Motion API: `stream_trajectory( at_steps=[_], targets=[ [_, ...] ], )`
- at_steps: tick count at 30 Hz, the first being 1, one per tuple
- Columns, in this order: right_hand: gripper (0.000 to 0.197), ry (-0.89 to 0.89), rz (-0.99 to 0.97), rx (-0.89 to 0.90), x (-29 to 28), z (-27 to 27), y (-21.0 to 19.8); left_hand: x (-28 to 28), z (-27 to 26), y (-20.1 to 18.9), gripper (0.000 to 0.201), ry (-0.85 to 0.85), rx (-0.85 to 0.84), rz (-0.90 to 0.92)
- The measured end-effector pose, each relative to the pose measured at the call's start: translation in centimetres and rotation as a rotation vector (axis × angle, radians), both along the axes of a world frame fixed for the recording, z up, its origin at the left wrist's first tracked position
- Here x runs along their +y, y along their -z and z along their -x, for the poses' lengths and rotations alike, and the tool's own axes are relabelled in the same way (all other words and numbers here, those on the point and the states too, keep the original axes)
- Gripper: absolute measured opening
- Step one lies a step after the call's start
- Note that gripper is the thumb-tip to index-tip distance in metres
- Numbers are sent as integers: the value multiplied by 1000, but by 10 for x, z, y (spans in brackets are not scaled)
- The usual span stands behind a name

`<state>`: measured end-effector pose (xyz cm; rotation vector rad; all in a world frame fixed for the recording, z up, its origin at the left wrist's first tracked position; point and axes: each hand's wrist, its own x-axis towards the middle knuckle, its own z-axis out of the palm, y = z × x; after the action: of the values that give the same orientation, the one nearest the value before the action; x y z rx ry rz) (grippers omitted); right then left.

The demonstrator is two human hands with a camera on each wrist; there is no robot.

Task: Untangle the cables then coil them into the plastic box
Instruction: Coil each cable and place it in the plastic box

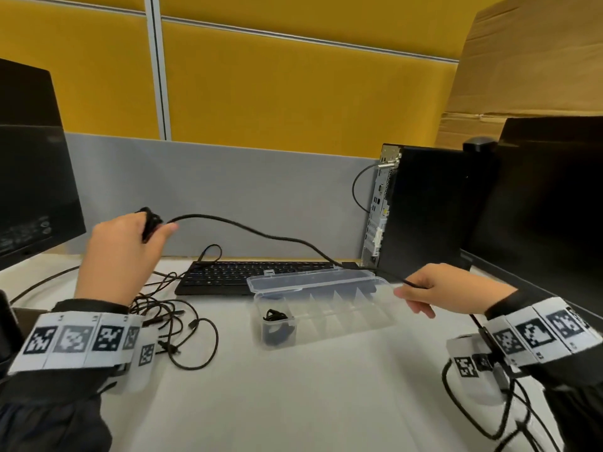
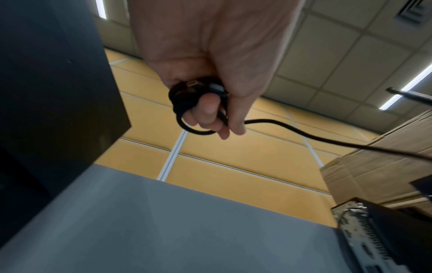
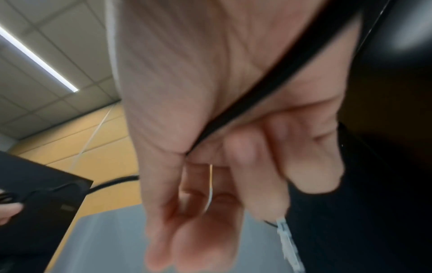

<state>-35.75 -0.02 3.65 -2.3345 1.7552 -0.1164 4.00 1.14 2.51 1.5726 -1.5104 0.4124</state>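
My left hand (image 1: 130, 236) is raised above the table and grips a small coil of black cable (image 1: 150, 221) wound round its fingers (image 2: 205, 109). From the coil the black cable (image 1: 261, 233) sags to the right and down to my right hand (image 1: 437, 290), which pinches it between thumb and fingers; the cable (image 3: 268, 79) then crosses the palm toward the wrist. The clear plastic box (image 1: 326, 308) stands open in the middle, with a coiled black cable (image 1: 274, 316) in its leftmost compartment. A tangle of thin black cables (image 1: 176, 324) lies on the table under my left wrist.
A black keyboard (image 1: 235, 275) lies behind the box. A monitor (image 1: 29, 164) stands at the left; a PC tower (image 1: 424, 207) and another monitor (image 1: 548, 197) at the right. More black cable (image 1: 483, 415) loops below my right wrist. Cardboard (image 1: 528, 60) leans behind.
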Motion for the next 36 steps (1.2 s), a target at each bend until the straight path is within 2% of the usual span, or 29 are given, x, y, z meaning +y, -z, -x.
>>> stream_trajectory(
  at_steps=[7,11,16,18,21,23,28,30,33,36],
  targets=[
    [46,136,53,-3,-4,3,-9,-1,-28,1,43,-145,106,-3],
    [46,232,24,-65,-12,5,-6,-4,-14,5,42,-125,69,-90],
    [43,316,160,-206,-21,-3,-15,-11,4,10,44,-26,147,-206],
    [42,290,198,-306,-24,-14,-16,-9,21,10,41,112,238,-241],
    [44,224,171,-461,-29,-31,-19,-4,59,7,33,473,619,-291],
    [43,155,101,-649,-29,-41,-23,2,88,11,31,650,733,-365],
    [33,-12,-122,-1102,-16,-59,-42,11,142,48,23,828,633,-698],
    [29,-75,-205,-1236,-12,-64,-49,10,152,59,32,863,644,-792],
    [27,-216,-304,-1364,-8,-74,-57,8,164,69,45,873,698,-884],
    [28,-357,-321,-1398,-3,-86,-63,4,171,77,60,841,601,-994]
  ],
)
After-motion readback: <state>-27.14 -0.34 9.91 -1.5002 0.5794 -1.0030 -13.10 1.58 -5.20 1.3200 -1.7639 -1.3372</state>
